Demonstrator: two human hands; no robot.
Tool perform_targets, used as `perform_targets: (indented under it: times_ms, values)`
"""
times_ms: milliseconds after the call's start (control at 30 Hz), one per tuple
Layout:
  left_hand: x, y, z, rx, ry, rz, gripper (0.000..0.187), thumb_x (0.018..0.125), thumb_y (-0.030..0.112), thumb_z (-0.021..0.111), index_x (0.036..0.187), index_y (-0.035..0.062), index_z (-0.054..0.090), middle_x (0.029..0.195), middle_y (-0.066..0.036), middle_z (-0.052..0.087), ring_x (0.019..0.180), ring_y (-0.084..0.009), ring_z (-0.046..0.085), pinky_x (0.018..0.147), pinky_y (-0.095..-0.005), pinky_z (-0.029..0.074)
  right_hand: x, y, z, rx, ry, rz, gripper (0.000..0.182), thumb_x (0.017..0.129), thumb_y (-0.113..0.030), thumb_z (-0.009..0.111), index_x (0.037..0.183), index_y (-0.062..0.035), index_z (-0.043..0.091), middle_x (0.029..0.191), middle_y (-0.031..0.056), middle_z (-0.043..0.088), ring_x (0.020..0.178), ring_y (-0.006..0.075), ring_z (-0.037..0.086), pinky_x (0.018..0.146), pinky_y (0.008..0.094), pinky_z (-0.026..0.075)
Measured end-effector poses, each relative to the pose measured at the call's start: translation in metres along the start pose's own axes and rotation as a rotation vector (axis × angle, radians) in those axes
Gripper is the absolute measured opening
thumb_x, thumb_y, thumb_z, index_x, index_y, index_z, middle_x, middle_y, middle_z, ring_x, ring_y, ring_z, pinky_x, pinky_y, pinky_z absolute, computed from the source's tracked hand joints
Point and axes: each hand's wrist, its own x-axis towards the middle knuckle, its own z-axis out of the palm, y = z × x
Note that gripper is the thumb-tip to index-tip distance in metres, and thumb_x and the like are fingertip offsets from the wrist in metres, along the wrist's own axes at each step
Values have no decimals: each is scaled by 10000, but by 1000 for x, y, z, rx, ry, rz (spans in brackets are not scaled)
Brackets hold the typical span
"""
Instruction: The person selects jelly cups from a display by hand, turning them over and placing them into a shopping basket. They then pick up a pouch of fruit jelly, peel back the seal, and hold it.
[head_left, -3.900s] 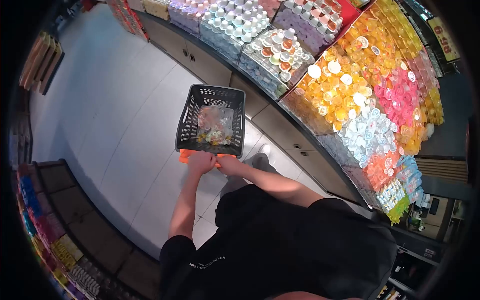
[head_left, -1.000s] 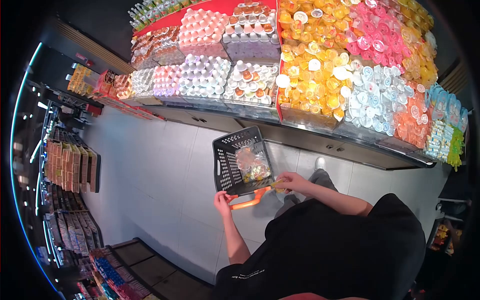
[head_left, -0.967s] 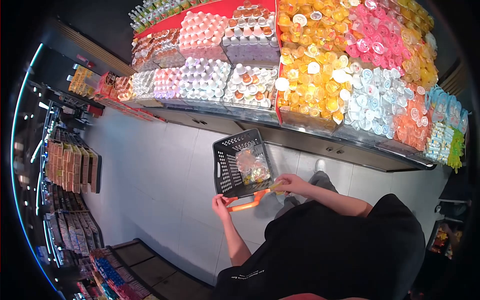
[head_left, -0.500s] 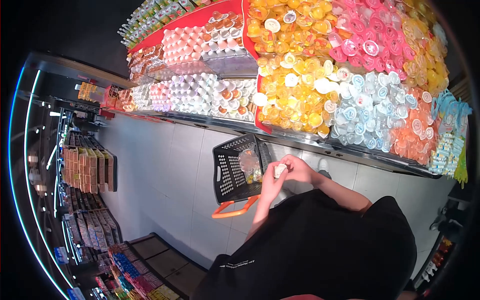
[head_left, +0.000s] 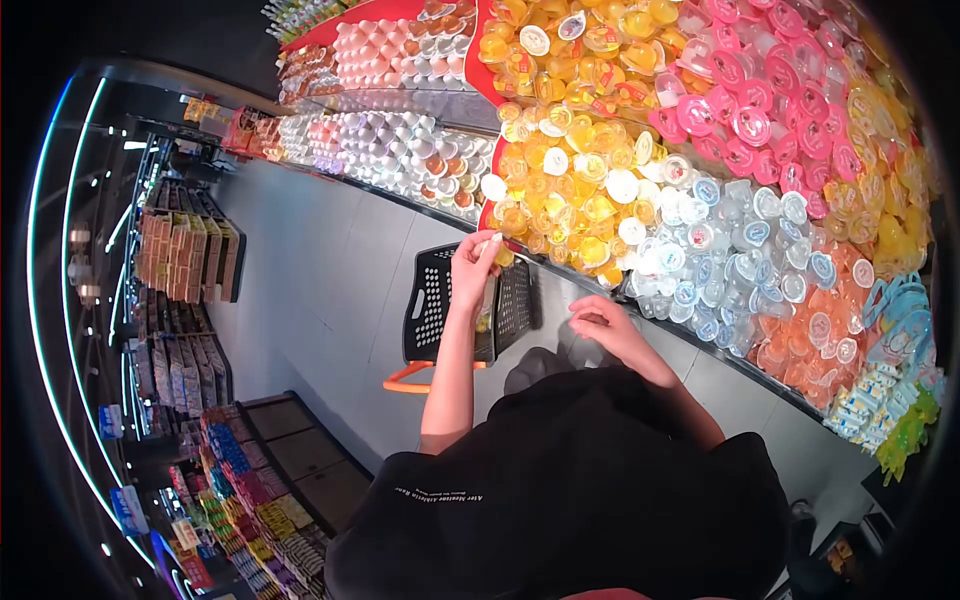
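Note:
My left hand (head_left: 474, 272) reaches forward over the basket, its fingers closed on a small yellow jelly cup (head_left: 504, 257) with a pale lid partly hidden by the fingers. Closer to my body, my right hand (head_left: 604, 326) hangs above the floor with loosely bent, parted fingers and nothing visible in it. Below my left arm stands a black perforated shopping basket (head_left: 432, 318) with an orange handle (head_left: 408, 380); my forearm covers much of its inside. Yellow jelly cups (head_left: 572, 190) lie heaped on the display just beyond my left hand.
The display continues with clear cups (head_left: 715, 255), pink cups (head_left: 765, 85) and orange cups (head_left: 805, 330). Its front ledge (head_left: 570, 272) runs diagonally ahead of me. Egg-shaped sweets (head_left: 375, 150) fill the far left section. Stocked shelves (head_left: 185, 250) line the left side.
My hands were together on a small pale-topped cup; now they are apart. The left has moved forward and left toward the display, the right has drawn away. My view has shifted.

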Motion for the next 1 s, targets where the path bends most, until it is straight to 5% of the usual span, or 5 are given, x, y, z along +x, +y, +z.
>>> perform_targets:
  times_ms: [267, 633, 833, 900, 1000]
  values:
    - [44, 23, 3, 435, -35, 265, 468, 830, 66, 807, 1226, -26, 576, 1017, -70, 694, 897, -127, 687, 749, -269, 592, 1, 11, -16, 3, -54, -22, 245, 978, -105, 636, 1207, -29, 595, 996, 50, 666, 879, 108, 627, 769, 259, 504]
    - [122, 18, 20, 177, 217, 292, 473, 812, 78, 818, 1222, 3, 594, 1158, -76, 646, 1067, -167, 627, 935, -315, 528, 3, -28, -14, -147, 20, 31, 239, 990, -109, 624, 1220, -54, 594, 955, 13, 650, 884, 88, 616, 738, 235, 472]
    - [134, 22, 42, 194, 180, 446, 470, 774, -24, 785, 1183, 5, 557, 1197, -113, 636, 1107, -195, 646, 878, -278, 556, 3, -29, -10, -203, 77, 54, 217, 959, -64, 660, 1172, -45, 625, 960, -1, 635, 882, 81, 609, 786, 239, 488]
    - [145, 7, 41, 187, 198, 497, 490, 763, -21, 773, 1196, 10, 545, 1156, -130, 656, 1100, -233, 660, 900, -306, 554, 3, -26, -8, -197, 72, 25, 213, 964, -58, 652, 1175, -45, 624, 963, -1, 631, 883, 80, 606, 788, 239, 490]
    - [136, 12, 44, 617, 269, 609, 504, 744, 69, 805, 1188, 36, 569, 1127, -180, 664, 1092, -378, 613, 965, -409, 492, 2, -25, -7, -172, 20, 6, 208, 968, -49, 645, 1174, -43, 624, 959, -3, 623, 883, 76, 600, 791, 234, 489]
